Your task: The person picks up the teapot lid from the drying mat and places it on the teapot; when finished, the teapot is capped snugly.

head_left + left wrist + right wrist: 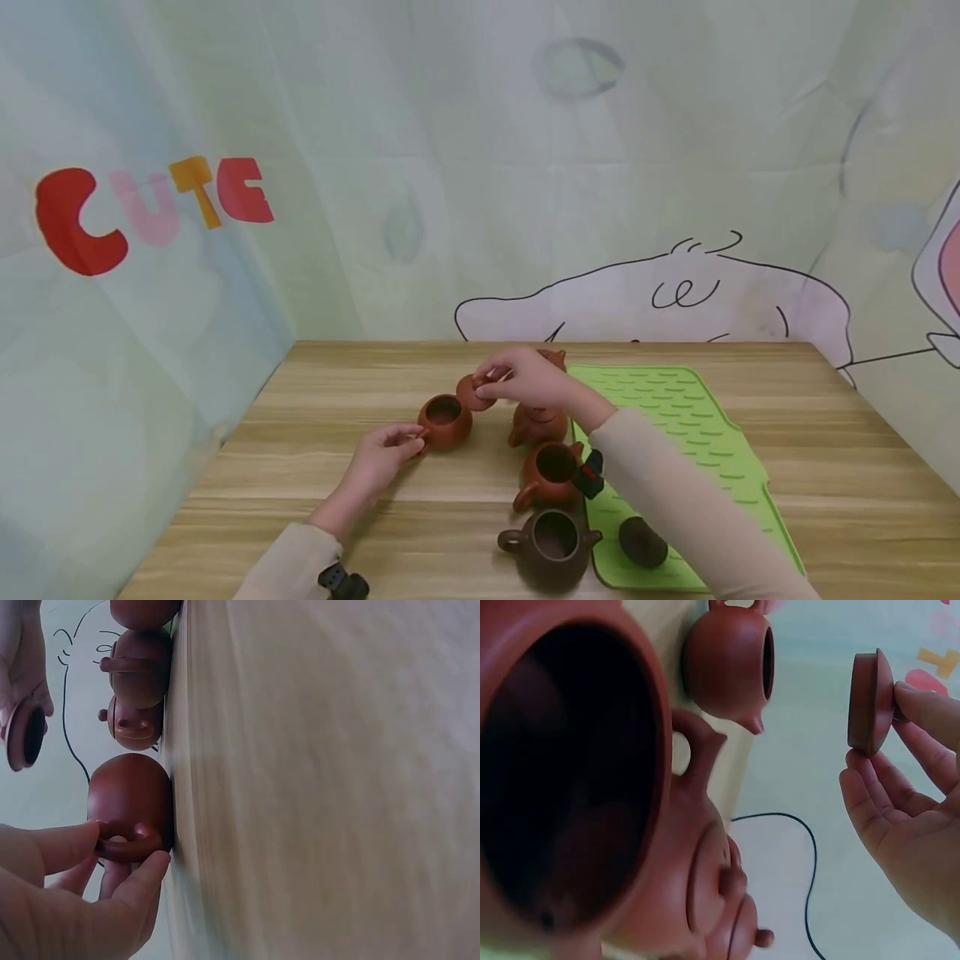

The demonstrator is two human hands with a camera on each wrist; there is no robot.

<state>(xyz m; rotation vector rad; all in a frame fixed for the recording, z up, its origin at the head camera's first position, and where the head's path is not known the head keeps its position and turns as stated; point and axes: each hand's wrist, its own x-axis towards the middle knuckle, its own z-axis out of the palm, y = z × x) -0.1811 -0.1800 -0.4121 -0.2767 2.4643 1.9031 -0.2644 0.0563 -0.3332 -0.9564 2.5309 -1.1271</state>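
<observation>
A reddish-brown clay teapot (447,425) stands lidless on the wooden table, its round mouth facing up. My left hand (381,457) pinches this teapot's handle (135,846) between thumb and fingers. In my right hand (531,380) a round clay lid (475,393) is held by its knob, raised just beyond the teapot; the right wrist view shows the lid (870,703) side-on, apart from the pot. Close to the right forearm stands another lidless reddish teapot (551,477). Behind it a lidded teapot (538,425) is partly covered by the right hand.
A dark brown lidless teapot (553,550) stands nearest the front of the row. On the green ridged mat (675,392) at the right lies a dark lid (642,542). At the back, another reddish teapot (553,358) is mostly hidden. A printed cloth (375,208) hangs behind the table.
</observation>
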